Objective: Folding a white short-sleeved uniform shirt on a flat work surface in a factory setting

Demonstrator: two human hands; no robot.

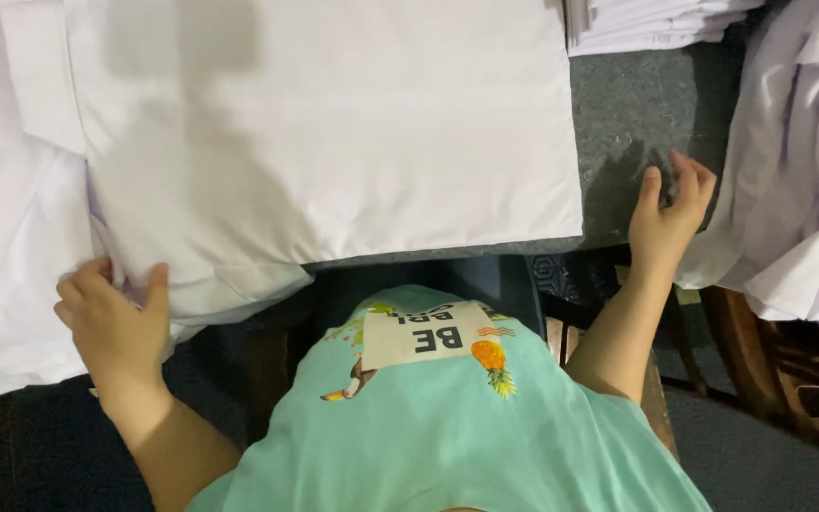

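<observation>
A large white folded cloth [334, 133] lies flat on a dark grey table [627, 104], its near edge at the table's front. My left hand [116, 318] grips the lower left corner of white fabric, where the cloth bunches over the table edge. My right hand [670, 213] rests at the table's front right edge, fingers curled, touching the side of a hanging pile of white garments [798, 180]. It holds nothing that I can make out.
More white cloth [2, 218] spreads at the left. A stack of folded white pieces [656, 21] sits at the back right. Below me are my mint-green printed shirt [428, 417], wooden frame parts [741, 360] and dark floor.
</observation>
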